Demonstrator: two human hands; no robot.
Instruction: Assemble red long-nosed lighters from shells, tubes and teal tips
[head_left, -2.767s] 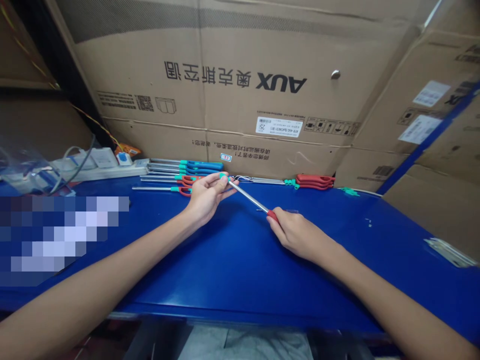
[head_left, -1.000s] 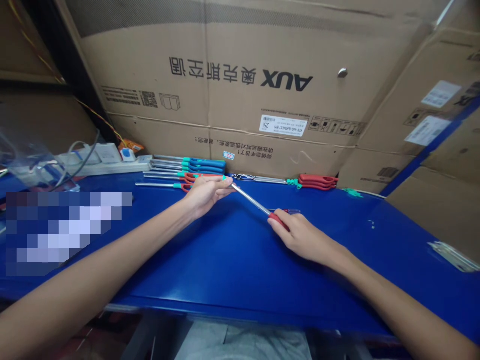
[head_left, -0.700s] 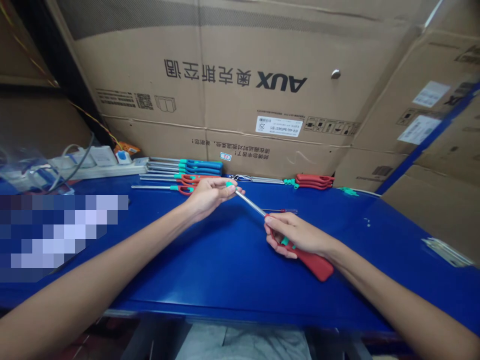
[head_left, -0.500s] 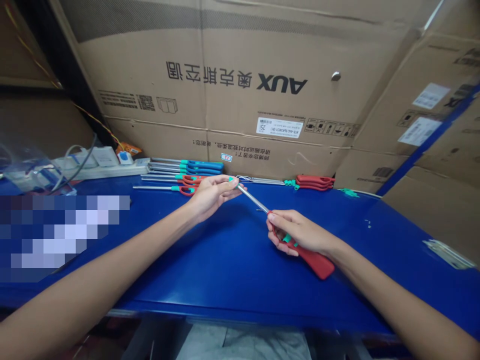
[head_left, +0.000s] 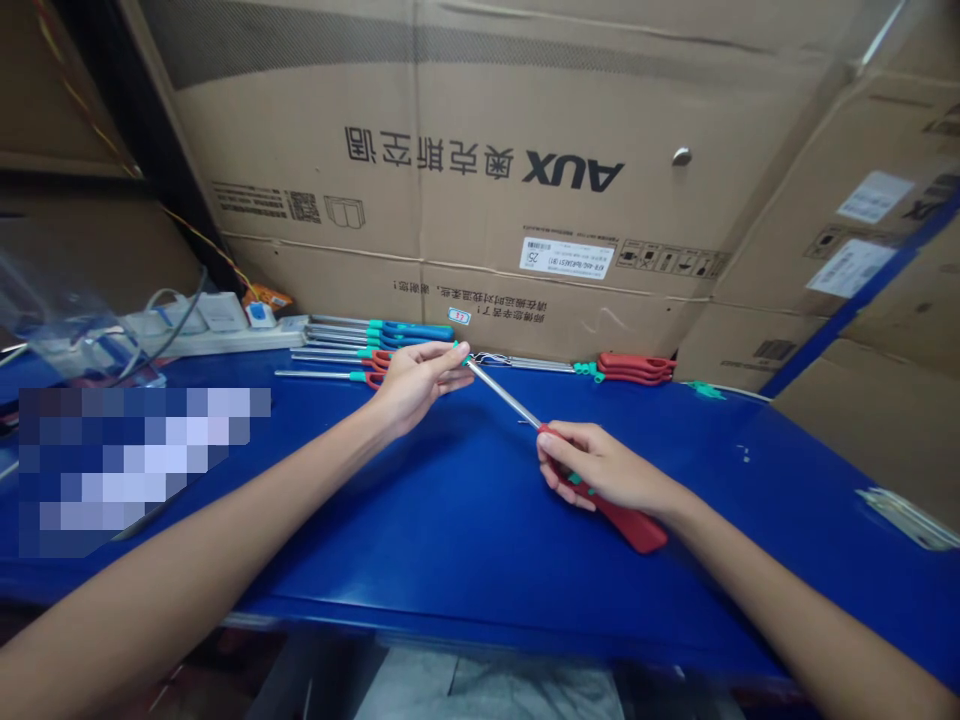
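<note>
A long-nosed lighter with a bare metal tube (head_left: 502, 393) and a red handle (head_left: 637, 528) lies across the space between my hands, above the blue table. My left hand (head_left: 416, 385) pinches the teal-tipped far end of the tube between its fingers. My right hand (head_left: 600, 465) is closed around the upper end of the red handle, covering most of its teal collar.
Behind my hands, blue-handled tools (head_left: 412, 331) and red-handled tools (head_left: 630, 364) lie in rows along the blue table (head_left: 480, 560). Cardboard boxes (head_left: 480, 130) stand behind them. A power strip (head_left: 217, 340) and clear plastic bag (head_left: 67, 310) are at the back left.
The red handle, earlier mostly hidden in my right hand, now sticks out past it toward me. The tool's tube has swung slightly, and my left hand still holds its tip.
</note>
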